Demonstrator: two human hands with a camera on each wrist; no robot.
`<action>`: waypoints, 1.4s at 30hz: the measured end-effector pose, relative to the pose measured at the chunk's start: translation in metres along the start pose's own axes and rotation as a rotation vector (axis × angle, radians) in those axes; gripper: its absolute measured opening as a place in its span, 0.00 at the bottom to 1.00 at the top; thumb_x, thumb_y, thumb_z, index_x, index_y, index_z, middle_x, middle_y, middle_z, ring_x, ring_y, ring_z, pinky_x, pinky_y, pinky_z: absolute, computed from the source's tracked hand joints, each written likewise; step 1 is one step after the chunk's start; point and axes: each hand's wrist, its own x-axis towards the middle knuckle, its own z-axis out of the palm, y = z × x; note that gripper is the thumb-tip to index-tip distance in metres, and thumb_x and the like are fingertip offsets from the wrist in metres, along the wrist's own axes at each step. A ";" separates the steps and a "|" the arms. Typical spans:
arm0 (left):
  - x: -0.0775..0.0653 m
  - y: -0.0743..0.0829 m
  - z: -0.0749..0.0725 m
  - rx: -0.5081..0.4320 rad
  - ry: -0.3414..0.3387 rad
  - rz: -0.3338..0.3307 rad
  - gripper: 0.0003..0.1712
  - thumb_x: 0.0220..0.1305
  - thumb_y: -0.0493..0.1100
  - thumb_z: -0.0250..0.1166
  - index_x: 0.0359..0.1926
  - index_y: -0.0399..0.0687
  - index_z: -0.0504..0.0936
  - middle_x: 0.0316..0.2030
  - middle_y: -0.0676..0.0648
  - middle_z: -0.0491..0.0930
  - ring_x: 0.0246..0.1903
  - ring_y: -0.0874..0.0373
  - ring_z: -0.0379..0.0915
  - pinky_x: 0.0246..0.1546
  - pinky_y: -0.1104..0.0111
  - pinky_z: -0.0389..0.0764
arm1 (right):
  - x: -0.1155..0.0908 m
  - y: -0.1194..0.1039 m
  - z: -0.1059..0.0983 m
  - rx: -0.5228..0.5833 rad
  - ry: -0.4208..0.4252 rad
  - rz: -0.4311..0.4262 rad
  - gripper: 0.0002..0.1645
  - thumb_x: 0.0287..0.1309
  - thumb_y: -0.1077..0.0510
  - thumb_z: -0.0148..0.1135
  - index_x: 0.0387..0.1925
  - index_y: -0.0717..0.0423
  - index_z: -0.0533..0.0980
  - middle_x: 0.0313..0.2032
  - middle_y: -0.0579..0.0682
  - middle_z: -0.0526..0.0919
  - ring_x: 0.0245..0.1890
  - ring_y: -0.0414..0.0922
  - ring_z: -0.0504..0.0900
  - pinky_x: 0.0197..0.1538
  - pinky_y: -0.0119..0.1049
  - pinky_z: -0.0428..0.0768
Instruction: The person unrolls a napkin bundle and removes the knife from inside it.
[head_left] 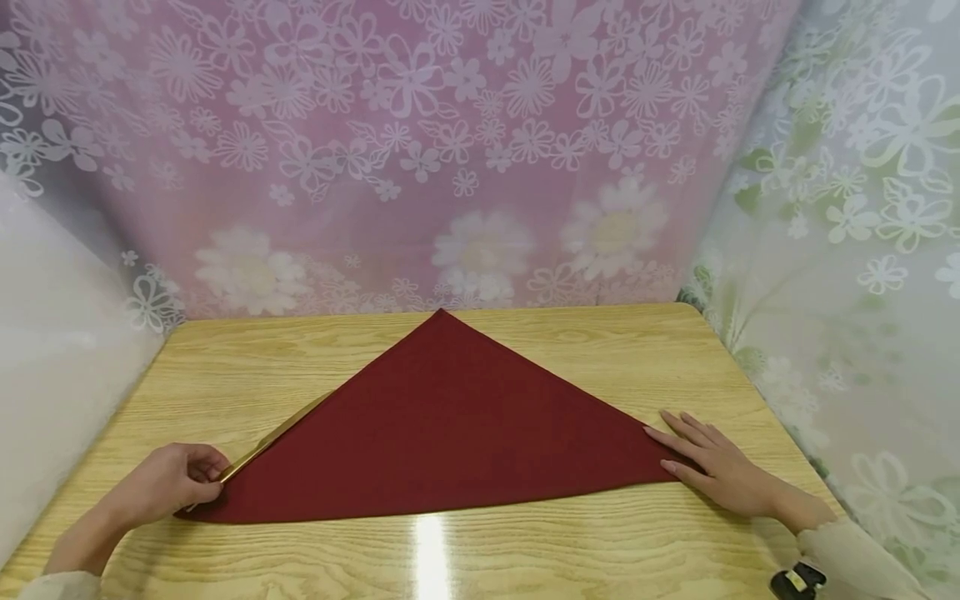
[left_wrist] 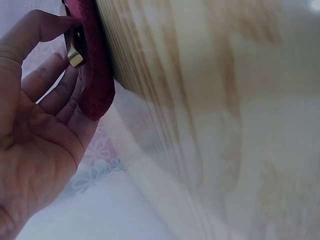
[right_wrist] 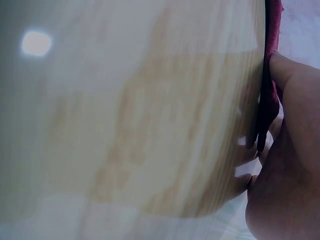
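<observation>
A dark red cloth (head_left: 450, 417), folded into a wide triangle, lies on the table with its peak pointing to the far edge. Along its left slope runs a slim gold table knife (head_left: 288, 423), its far part partly covered by the cloth edge. My left hand (head_left: 161, 483) is at the left corner, thumb and fingers pinching the near end of the knife. In the left wrist view the knife's blunt gold end (left_wrist: 76, 59) shows beside the thick red fold (left_wrist: 97, 95). My right hand (head_left: 720, 471) rests on the right corner with fingers spread and straight, some reaching past the cloth onto the wood.
The light wood-grain table (head_left: 315, 558) carries a bright reflection near its front. A pink flowered curtain (head_left: 480, 167) hangs along the far edge, with pale flowered sheets (head_left: 862, 333) at the sides. A black device (head_left: 798, 579) sits by the right sleeve.
</observation>
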 end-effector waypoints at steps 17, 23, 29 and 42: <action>-0.004 -0.002 0.004 0.080 0.052 -0.019 0.13 0.56 0.38 0.69 0.41 0.36 0.80 0.32 0.49 0.78 0.30 0.68 0.72 0.28 0.71 0.77 | 0.000 -0.001 -0.001 0.033 -0.001 0.007 0.30 0.69 0.54 0.53 0.70 0.46 0.63 0.70 0.63 0.55 0.70 0.64 0.46 0.63 0.67 0.45; -0.007 -0.007 -0.006 0.000 -0.003 0.020 0.15 0.60 0.37 0.67 0.43 0.29 0.79 0.35 0.45 0.79 0.32 0.71 0.73 0.28 0.70 0.79 | 0.000 0.000 -0.001 0.041 -0.005 0.008 0.30 0.69 0.54 0.53 0.71 0.46 0.62 0.70 0.63 0.54 0.70 0.64 0.45 0.63 0.67 0.44; -0.005 0.004 -0.009 0.089 -0.031 0.013 0.11 0.56 0.36 0.68 0.39 0.33 0.81 0.32 0.48 0.79 0.30 0.68 0.74 0.28 0.70 0.79 | 0.000 0.000 0.000 0.037 -0.004 0.006 0.30 0.69 0.54 0.53 0.70 0.46 0.63 0.69 0.64 0.55 0.70 0.64 0.46 0.62 0.68 0.46; -0.008 0.002 -0.007 0.086 -0.010 0.014 0.16 0.58 0.38 0.68 0.44 0.30 0.81 0.33 0.49 0.81 0.30 0.69 0.74 0.27 0.70 0.79 | 0.000 0.000 0.000 0.022 0.001 0.004 0.30 0.69 0.54 0.53 0.70 0.46 0.63 0.70 0.62 0.55 0.70 0.64 0.47 0.62 0.67 0.47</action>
